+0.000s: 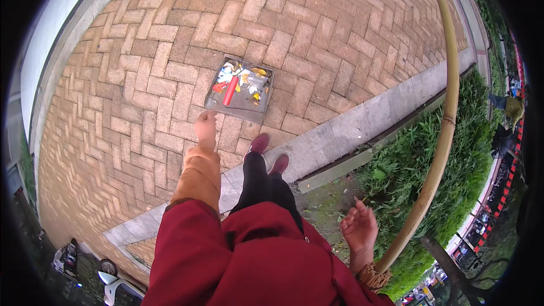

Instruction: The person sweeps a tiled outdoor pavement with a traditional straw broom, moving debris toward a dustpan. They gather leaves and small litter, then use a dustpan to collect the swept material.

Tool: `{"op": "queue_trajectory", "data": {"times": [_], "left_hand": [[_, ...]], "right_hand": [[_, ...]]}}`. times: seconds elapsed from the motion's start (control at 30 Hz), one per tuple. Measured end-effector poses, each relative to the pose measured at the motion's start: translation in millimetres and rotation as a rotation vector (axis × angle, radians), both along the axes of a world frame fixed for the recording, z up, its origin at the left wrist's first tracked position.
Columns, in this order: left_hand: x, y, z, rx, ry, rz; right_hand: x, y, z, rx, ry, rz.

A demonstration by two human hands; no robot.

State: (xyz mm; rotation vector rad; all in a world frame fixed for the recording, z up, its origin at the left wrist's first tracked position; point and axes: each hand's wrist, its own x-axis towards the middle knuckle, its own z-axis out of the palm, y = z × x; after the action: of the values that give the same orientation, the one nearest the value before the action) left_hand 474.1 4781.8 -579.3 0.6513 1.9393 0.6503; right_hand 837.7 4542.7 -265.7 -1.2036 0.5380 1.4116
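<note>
A square dustpan (245, 111) lies on the brick paving, holding a red tube-like piece (230, 91), white paper scraps and yellow leaves. My left hand (206, 126), its fingers curled, is just off the pan's near left corner; whether it grips a handle cannot be told. Low at the right is my right hand (359, 226), palm up with fingers partly bent. A thin, small thing shows at its fingertips, too blurred to name. Beside that hand, a long bamboo pole (445, 144) with a bound brown end (374, 277) runs up the right side, near my right arm.
My maroon shoes (259, 143) stand between the pan and a pale stone kerb (340, 136). Right of the kerb lies a planted bed (408, 148). A person (513, 108) is at the far right. Part of a white vehicle (112, 284) shows at the lower left.
</note>
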Motion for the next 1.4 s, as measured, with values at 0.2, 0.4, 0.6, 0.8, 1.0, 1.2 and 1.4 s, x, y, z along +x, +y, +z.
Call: {"op": "queue_trajectory", "data": {"times": [0.2, 0.4, 0.6, 0.8, 1.0, 1.2, 1.4], "left_hand": [[18.7, 22.2, 85.2, 0.717, 0.458, -0.944], [48.8, 42.7, 54.8, 0.673, 1.044, -1.977], [36.9, 59.3, 35.1, 0.162, 0.027, -0.872], [32.3, 122.7, 76.5, 0.027, 0.488, -1.071], [25.4, 188.2, 152.3, -0.180, 1.024, -1.947], [24.0, 217.4, 206.1, -0.146, 1.108, -1.394], [1.5, 257.5, 200.5, -0.213, 0.701, -0.847]], "right_hand": [[25.5, 9.7, 54.4, 0.696, -0.017, 0.146], [8.8, 29.4, 144.8, 0.498, -0.533, 0.214], [20.0, 56.3, 185.4, 0.307, -0.734, 0.501], [71.0, 79.5, 166.9, 0.259, -0.732, 0.626], [172.1, 127.7, 181.8, 0.112, -1.069, 0.679], [324.0, 181.3, 272.8, 0.229, -1.524, 0.483], [407.4, 211.7, 348.7, 0.788, -1.410, 0.453]]}}
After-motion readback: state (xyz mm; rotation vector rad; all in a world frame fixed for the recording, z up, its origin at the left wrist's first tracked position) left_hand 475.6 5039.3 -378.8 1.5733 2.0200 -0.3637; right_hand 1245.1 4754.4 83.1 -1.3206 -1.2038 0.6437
